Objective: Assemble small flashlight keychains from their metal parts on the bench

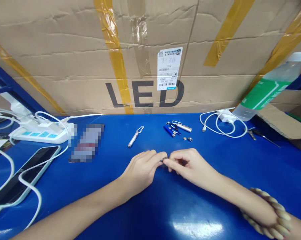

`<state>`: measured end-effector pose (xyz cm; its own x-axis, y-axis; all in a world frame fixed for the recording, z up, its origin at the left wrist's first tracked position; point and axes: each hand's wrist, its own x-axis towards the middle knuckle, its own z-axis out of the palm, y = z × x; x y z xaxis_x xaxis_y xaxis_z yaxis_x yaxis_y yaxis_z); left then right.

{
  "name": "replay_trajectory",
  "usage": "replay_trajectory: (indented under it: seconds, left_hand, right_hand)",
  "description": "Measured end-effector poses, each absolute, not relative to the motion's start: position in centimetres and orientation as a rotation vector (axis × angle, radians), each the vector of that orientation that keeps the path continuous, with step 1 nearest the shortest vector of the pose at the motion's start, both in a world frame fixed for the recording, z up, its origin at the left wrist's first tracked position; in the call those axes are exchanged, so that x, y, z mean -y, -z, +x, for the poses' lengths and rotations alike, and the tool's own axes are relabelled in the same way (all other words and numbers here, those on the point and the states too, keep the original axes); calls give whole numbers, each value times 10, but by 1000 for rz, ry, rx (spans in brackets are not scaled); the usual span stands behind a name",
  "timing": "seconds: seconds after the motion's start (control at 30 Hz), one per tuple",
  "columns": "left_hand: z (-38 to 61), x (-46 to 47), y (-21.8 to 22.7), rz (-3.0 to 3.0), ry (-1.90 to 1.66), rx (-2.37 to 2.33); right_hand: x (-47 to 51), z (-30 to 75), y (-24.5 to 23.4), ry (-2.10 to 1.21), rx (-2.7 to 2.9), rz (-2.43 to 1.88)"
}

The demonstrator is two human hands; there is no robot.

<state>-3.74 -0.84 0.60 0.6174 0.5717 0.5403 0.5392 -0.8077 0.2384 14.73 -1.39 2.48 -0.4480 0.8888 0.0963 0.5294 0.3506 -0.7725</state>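
My left hand (141,170) is closed above the blue table (145,213), its fingers wrapped round a small dark object (162,160). Only a bit of that object shows between my hands, so its kind is hidden. With thumb and fingertips my right hand (190,165) pinches at the object's end, touching my left fingertips. Beyond my left hand lies a slim silver penlight (132,139) with a carabiner clip (140,129). Past my right hand are a blue metal tube (169,130), a silver tube (184,127) with a clip, and small round metal parts (189,139).
A large cardboard box (85,66) stands along the back. At left are a power strip (40,135), a phone (27,173), a blurred-out item (87,143) and white cables. A white charger (226,116), keys (252,133) and a leaning bottle (267,86) are at right.
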Motion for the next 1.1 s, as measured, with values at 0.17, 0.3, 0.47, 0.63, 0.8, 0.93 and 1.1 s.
replay_trajectory:
  seconds: [0.17, 0.3, 0.47, 0.63, 0.8, 0.93, 1.1]
  left_hand:
    - [-39, 7, -6, 2580, -931, -1041]
    - [-39, 7, -5, 2550, -904, -1047]
    - [-39, 7, -5, 2674, -944, -979]
    - [-38, 7, -6, 2734, -885, -945]
    - [-39, 5, -7, 2592, -767, -926]
    - [-40, 6, -9, 2476, -658, -919]
    - [-41, 9, -11, 2476, -653, -819]
  right_hand:
    - [8, 158, -21, -235, 2125, -996]
    - [6, 164, -19, -25, 2202, -840]
    - [7, 164, -19, -33, 2201, -844]
    - [8, 158, -20, -315, 2126, -923]
    - [8, 151, -21, -629, 2015, -1080]
    - [7, 150, -22, -869, 1933, -1123]
    - [5, 152, -21, -983, 1934, -1194]
